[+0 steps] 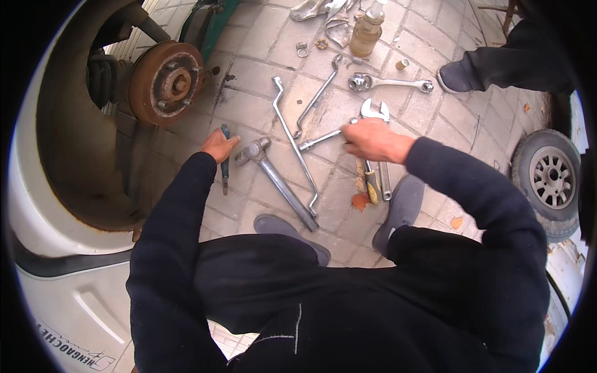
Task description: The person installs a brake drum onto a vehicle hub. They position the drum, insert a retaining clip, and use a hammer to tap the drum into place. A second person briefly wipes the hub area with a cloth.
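My left hand (217, 147) is closed around a slim tool with a teal handle (225, 169), its narrow metal tip toward me; its exact kind is unclear. A ball-peen hammer (278, 183) lies just right of it. My right hand (375, 142), slightly blurred, closes over the end of a chrome socket wrench (321, 140). Below that hand are an adjustable wrench (375, 110), partly covered, a yellow-and-black handle (372, 186) and a steel tool shaft (385, 180). Two bent ring spanners (292, 140) (319, 96) lie between my hands.
A rusty brake disc (165, 84) shows in the white car's wheel arch (68, 211) at left. Farther off are a multi-socket wrench (392, 82), a bottle of amber liquid (365, 38) and gloves (336, 18). At right are another person's shoe (456, 78) and a wheel (552, 180).
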